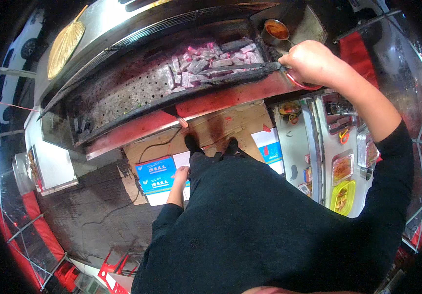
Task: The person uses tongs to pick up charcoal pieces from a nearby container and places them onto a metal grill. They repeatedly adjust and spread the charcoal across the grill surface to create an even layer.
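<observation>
My right hand point(308, 60) is closed at the near right corner of a long charcoal grill point(130, 84), gripping black metal tongs point(246, 67). A red looped handle point(308, 87) shows below the hand. The tongs' two long arms reach left over a heap of charcoal point(198, 66), which is ashy grey with pinkish glowing spots. Just behind the hand stands a metal pot point(275, 32) of orange-red sauce, with a thin handle leaning out of it. My left hand point(181, 174) hangs low beside my leg, its fingers curled and partly hidden. Nothing shows in it.
A palm-leaf fan point(66, 47) lies on the metal ledge behind the grill. At right, a white counter point(295, 139) holds a yellow basket point(343, 198) of food and a clear tray point(342, 167). Flattened cardboard point(240, 117) covers the floor, and a cable point(156, 146) crosses it.
</observation>
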